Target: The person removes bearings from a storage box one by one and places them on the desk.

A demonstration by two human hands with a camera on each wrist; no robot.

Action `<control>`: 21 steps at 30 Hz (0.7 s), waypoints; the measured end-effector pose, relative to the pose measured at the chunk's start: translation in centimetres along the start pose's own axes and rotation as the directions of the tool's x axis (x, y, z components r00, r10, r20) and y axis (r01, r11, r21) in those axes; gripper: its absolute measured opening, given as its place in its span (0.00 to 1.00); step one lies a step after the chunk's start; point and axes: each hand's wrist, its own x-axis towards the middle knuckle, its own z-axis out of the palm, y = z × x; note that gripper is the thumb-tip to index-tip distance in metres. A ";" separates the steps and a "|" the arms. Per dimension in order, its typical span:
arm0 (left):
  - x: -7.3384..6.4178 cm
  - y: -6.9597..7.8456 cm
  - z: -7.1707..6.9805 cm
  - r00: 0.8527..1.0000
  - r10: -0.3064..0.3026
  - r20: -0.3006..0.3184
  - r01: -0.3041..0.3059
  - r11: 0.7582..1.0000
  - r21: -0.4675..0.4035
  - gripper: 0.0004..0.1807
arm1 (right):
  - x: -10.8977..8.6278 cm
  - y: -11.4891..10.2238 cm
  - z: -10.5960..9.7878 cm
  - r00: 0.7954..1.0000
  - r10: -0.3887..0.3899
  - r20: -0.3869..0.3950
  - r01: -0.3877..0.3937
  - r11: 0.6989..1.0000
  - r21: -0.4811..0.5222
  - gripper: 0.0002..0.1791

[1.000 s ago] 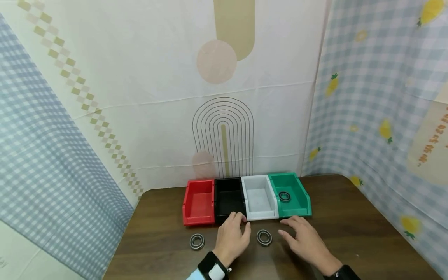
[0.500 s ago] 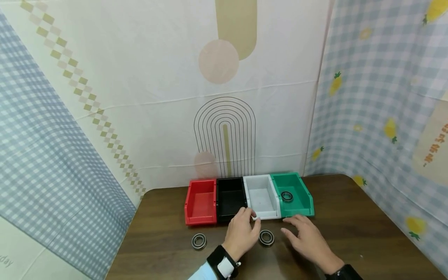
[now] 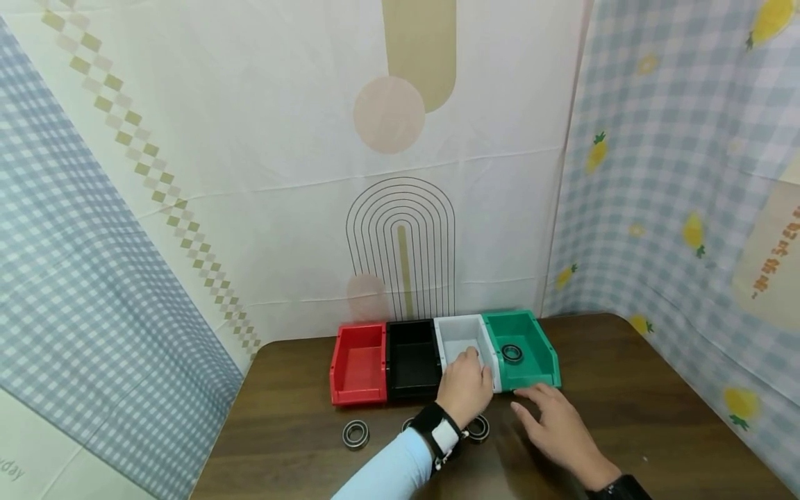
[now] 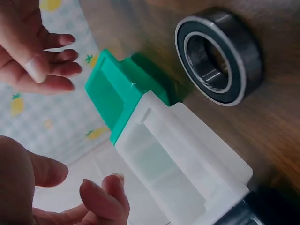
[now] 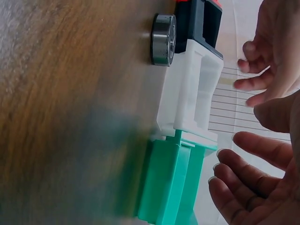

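Observation:
My left hand point(image 3: 465, 389) reaches over the white bin point(image 3: 459, 328), its fingers loosely bent. In the left wrist view this hand point(image 4: 79, 192) shows nothing between thumb and fingers. My right hand point(image 3: 556, 423) hovers before the green bin point(image 3: 534, 368), thumb apart from the fingers; the right wrist view shows the hand point(image 5: 262, 173) holding nothing. Inside the green bin lies a ball bearing point(image 3: 512, 353). On the table, another bearing point(image 3: 478, 429) is partly covered by the left wrist, a second point(image 3: 407, 423) peeks from behind the sleeve, and a third point(image 3: 355, 435) lies further left.
A red bin point(image 3: 359, 364) and a black bin point(image 3: 412, 357) continue the row to the left of the white one. All stand on the brown wooden table point(image 3: 281, 417), near its back edge. Patterned cloth point(image 3: 300, 229) hangs behind and at both sides.
My left hand has moved right and forward, from before the black bin to over the white bin, uncovering part of a bearing on the table. The right hand has barely shifted.

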 end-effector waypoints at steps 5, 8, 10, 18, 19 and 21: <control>1.9 -0.2 1.9 0.996 -0.070 0.050 0.069 0.997 0.025 0.18 | 0.1 0.1 -0.2 1.000 0.018 0.010 -0.018 1.000 0.006 0.17; 2.9 -0.3 2.4 0.992 -0.108 0.069 0.108 0.994 0.012 0.21 | 0.1 0.1 -0.3 0.999 0.032 0.021 -0.032 0.999 0.003 0.17; 3.6 -0.3 2.7 0.989 -0.123 0.080 0.122 0.992 0.012 0.23 | 0.1 0.1 -0.3 0.999 0.040 0.022 -0.040 0.999 0.002 0.17; 5.9 -0.3 5.2 0.962 -0.211 0.173 0.214 0.977 0.005 0.34 | -0.3 0.3 -0.1 0.998 0.062 0.012 -0.062 0.998 -0.012 0.15; 6.2 -0.3 5.6 0.954 -0.229 0.196 0.231 0.973 0.012 0.34 | -0.3 0.3 0.0 0.998 0.064 0.014 -0.064 0.998 -0.011 0.15; 6.6 -0.1 6.2 0.936 -0.265 0.232 0.264 0.964 0.038 0.34 | -0.3 0.2 0.0 0.998 0.067 0.016 -0.067 0.998 -0.004 0.15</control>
